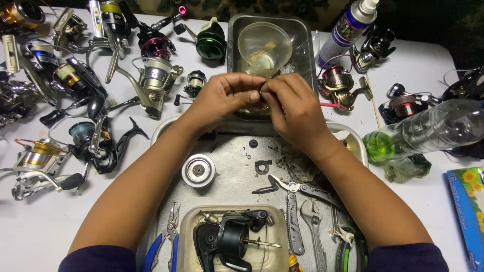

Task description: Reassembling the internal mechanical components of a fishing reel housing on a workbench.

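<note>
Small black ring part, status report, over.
Left hand and right hand both pinch small black ring part. Above large metal tray. Nothing in the way.

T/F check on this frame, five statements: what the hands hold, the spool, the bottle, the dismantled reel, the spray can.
1. Both hands pinch one small black ring between their fingers. True: the left hand and right hand meet on the small black ring.
2. The silver spool is held in the left hand. False: the silver spool lies on the metal tray, untouched.
3. The clear plastic bottle stands upright. False: the clear plastic bottle lies on its side at the right.
4. A dismantled black reel body sits in the near plastic tub. True: dismantled black reel body, plastic tub.
5. The spray can lies inside the tray. False: the spray can is outside it, far right.
</note>
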